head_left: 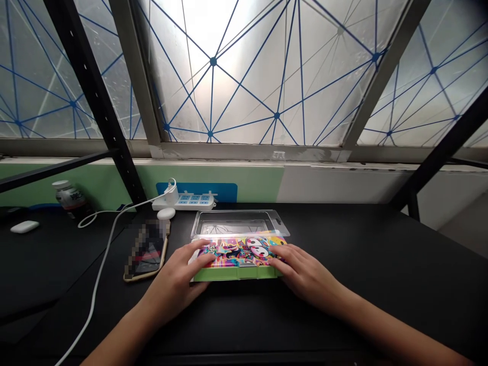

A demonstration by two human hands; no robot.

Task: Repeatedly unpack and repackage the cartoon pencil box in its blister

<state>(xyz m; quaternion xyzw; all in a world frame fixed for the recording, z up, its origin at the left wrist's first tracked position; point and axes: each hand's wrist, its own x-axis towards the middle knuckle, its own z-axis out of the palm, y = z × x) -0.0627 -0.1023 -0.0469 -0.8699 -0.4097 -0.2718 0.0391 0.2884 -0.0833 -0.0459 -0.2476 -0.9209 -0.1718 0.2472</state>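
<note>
A flat box (238, 253) with a colourful cartoon print and a green front edge (238, 274) lies before me on the black desk. My left hand (183, 272) grips its left end, fingers on the printed top and thumb low at the front. At the right end, my right hand (305, 269) holds it the same way, fingertips resting on the print. Just behind the box is a clear plastic case (240, 216), its near edge against the box's far side; whether they are joined I cannot tell.
Left of the box lies a phone (147, 251) with a blurred screen. A white power strip (194, 201) stands by the wall, its white cable (101, 274) running across the left side. Farther left are a bottle (70, 198) and a small white case (25, 226). Black posts (95, 96) rise at the sides.
</note>
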